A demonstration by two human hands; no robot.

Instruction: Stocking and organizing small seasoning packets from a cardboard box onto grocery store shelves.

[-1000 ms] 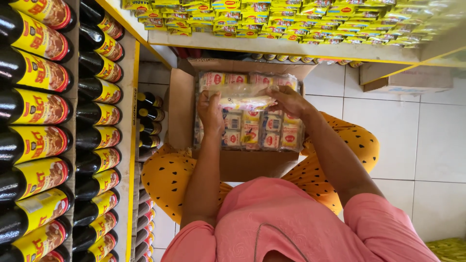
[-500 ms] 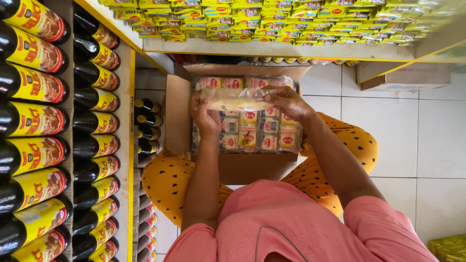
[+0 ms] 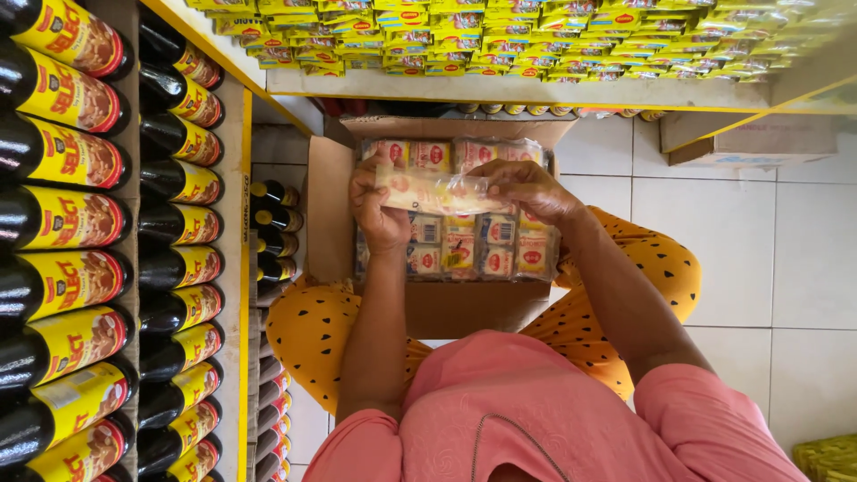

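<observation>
An open cardboard box stands on the floor between my legs, filled with several clear-wrapped bundles of small yellow and red packets. My left hand and my right hand together hold one long bundle of packets in clear plastic, lifted a little above the box's contents. Each hand grips one end of it. My pink top and yellow dotted trousers fill the lower part of the view.
Dark bottles with yellow and red labels fill the shelf rack on the left. A yellow-edged shelf beyond the box carries rows of small yellow packets. A second cardboard box lies at the upper right on the white tiled floor.
Both hands have pulled one plastic-wrapped bundle up out of the box and now hold it by its ends; before, they were pressed down among the bundles.
</observation>
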